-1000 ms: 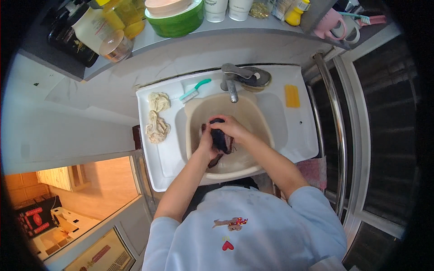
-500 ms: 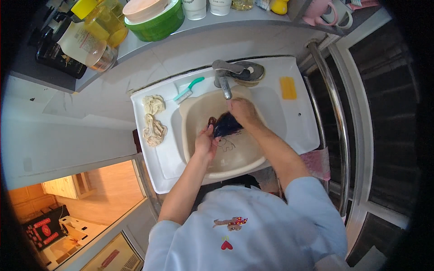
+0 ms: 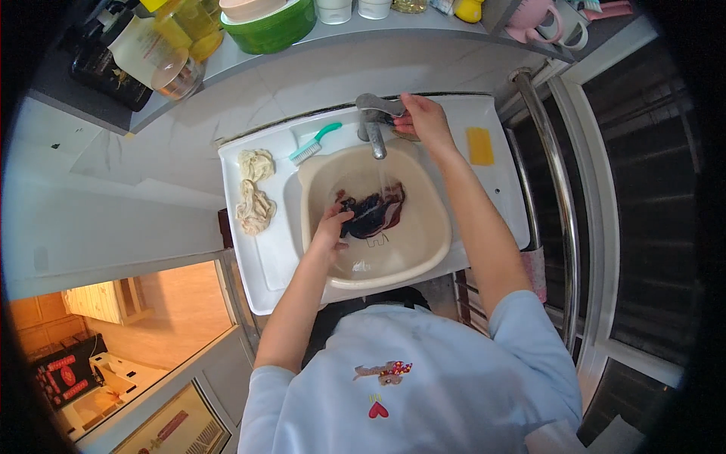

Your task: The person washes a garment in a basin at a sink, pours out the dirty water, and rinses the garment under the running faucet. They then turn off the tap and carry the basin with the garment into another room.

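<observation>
In the beige basin (image 3: pixel 439 250), a wet dark navy and maroon cloth (image 3: pixel 376 217) lies spread out. My left hand (image 3: pixel 330 227) grips its left edge, thumb and fingers around the fabric. Up at the faucet (image 3: pixel 376 136), my right hand (image 3: pixel 427 125) has its thumb and fingers on the lever handle (image 3: pixel 382 105). A thin stream of water falls from the spout onto the cloth. The exact kind of cloth cannot be made out.
The basin sits in a white sink (image 3: pixel 265 291). Two bunched cream cloths (image 3: pixel 255 206) and a teal-handled brush (image 3: pixel 314 145) lie on the left; a yellow rectangular piece (image 3: pixel 480 146) lies on the right. Bottles and tubs stand on a grey shelf (image 3: pixel 265 53) above. A metal rail (image 3: pixel 556 174) runs alongside.
My right hand has moved up from the cloth to the faucet handle. The cloth has dropped and spread out in the basin, and my left hand has shifted slightly left.
</observation>
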`<state>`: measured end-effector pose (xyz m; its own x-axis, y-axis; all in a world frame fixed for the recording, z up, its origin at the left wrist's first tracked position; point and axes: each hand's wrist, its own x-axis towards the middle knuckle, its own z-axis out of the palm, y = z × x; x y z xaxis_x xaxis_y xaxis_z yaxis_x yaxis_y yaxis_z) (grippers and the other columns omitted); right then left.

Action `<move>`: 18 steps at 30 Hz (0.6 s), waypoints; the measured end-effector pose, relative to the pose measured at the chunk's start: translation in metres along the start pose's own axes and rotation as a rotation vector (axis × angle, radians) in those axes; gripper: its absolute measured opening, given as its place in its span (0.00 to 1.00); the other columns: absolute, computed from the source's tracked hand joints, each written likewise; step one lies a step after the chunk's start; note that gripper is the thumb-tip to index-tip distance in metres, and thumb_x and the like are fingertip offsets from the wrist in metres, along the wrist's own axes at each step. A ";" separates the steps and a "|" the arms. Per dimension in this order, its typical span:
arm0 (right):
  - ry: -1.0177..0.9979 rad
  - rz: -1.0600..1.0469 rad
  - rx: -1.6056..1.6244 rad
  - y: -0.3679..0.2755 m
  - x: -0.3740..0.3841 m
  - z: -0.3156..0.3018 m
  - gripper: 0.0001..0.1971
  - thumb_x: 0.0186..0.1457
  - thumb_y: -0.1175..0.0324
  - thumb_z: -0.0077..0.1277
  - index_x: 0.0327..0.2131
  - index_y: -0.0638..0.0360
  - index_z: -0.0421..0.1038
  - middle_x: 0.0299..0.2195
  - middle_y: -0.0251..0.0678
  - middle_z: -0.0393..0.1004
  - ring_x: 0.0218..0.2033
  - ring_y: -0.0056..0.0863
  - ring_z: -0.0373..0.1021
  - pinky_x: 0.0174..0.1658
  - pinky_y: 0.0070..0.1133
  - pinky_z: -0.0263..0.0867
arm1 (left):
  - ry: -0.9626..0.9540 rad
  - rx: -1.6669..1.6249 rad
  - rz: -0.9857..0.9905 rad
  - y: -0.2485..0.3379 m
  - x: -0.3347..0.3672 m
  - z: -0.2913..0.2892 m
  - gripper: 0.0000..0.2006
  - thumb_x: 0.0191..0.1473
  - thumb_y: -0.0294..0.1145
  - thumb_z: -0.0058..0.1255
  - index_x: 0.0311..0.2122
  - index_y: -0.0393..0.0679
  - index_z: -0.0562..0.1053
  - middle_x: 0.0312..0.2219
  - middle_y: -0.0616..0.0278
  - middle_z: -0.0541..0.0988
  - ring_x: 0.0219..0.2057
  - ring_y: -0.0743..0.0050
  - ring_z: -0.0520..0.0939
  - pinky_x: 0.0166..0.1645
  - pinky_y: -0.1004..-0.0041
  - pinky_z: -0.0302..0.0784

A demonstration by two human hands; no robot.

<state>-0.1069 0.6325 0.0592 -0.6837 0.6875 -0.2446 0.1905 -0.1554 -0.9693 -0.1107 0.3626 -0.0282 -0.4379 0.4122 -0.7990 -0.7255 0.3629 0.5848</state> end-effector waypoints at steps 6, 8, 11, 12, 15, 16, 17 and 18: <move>-0.118 0.017 -0.019 -0.007 0.004 0.011 0.13 0.63 0.67 0.45 0.40 0.71 0.72 0.31 0.42 0.78 0.27 0.28 0.77 0.30 0.18 0.75 | -0.009 -0.318 -0.036 -0.019 0.016 0.007 0.32 0.54 0.32 0.51 0.63 0.50 0.55 0.60 0.58 0.57 0.61 0.63 0.56 0.59 0.49 0.57; -0.170 0.138 0.063 -0.010 -0.003 0.014 0.12 0.62 0.69 0.46 0.41 0.72 0.71 0.33 0.44 0.77 0.31 0.30 0.77 0.34 0.20 0.77 | 0.061 -0.357 -0.013 -0.022 0.016 0.016 0.32 0.53 0.29 0.51 0.63 0.51 0.56 0.56 0.58 0.61 0.59 0.62 0.59 0.59 0.55 0.61; -0.185 0.173 0.182 0.002 -0.003 0.016 0.12 0.62 0.71 0.45 0.43 0.71 0.69 0.34 0.45 0.77 0.34 0.32 0.77 0.37 0.20 0.77 | 0.015 -0.454 -0.034 -0.017 0.016 0.033 0.28 0.55 0.25 0.49 0.61 0.48 0.59 0.53 0.57 0.63 0.56 0.62 0.63 0.58 0.60 0.64; -0.183 0.172 0.182 0.004 -0.003 0.017 0.12 0.62 0.71 0.45 0.43 0.71 0.69 0.34 0.45 0.77 0.34 0.32 0.77 0.37 0.20 0.77 | 0.014 -0.453 -0.034 -0.015 0.017 0.038 0.28 0.55 0.25 0.49 0.61 0.48 0.59 0.53 0.57 0.63 0.56 0.62 0.63 0.58 0.60 0.64; -0.180 0.178 0.209 0.006 -0.008 0.021 0.12 0.63 0.71 0.44 0.44 0.71 0.68 0.36 0.46 0.76 0.37 0.34 0.77 0.39 0.21 0.77 | -0.078 -0.588 -0.020 -0.010 0.025 0.050 0.21 0.58 0.22 0.44 0.58 0.43 0.61 0.49 0.55 0.66 0.52 0.61 0.68 0.57 0.64 0.68; -0.155 0.191 0.260 0.001 -0.015 0.028 0.11 0.63 0.71 0.43 0.44 0.70 0.68 0.37 0.46 0.76 0.38 0.34 0.77 0.39 0.22 0.77 | -0.094 -0.650 -0.047 -0.010 0.034 0.050 0.19 0.59 0.22 0.42 0.56 0.40 0.62 0.47 0.54 0.67 0.50 0.61 0.70 0.57 0.65 0.69; -0.129 0.203 0.310 -0.003 -0.020 0.034 0.11 0.63 0.71 0.43 0.44 0.70 0.67 0.37 0.46 0.76 0.38 0.34 0.77 0.39 0.22 0.77 | -0.112 -0.712 -0.075 -0.011 0.043 0.051 0.17 0.60 0.21 0.41 0.54 0.38 0.62 0.45 0.53 0.69 0.48 0.60 0.72 0.57 0.67 0.70; -0.122 0.201 0.309 -0.004 -0.022 0.034 0.11 0.63 0.71 0.43 0.44 0.70 0.67 0.37 0.46 0.76 0.38 0.34 0.77 0.39 0.22 0.77 | -0.118 -0.708 -0.077 -0.013 0.053 0.055 0.17 0.60 0.21 0.41 0.54 0.38 0.62 0.45 0.53 0.69 0.48 0.60 0.72 0.57 0.67 0.70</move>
<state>-0.1166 0.5943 0.0670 -0.7367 0.5350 -0.4137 0.1206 -0.4980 -0.8587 -0.0949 0.4255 -0.0706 -0.3403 0.5092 -0.7905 -0.9396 -0.2179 0.2641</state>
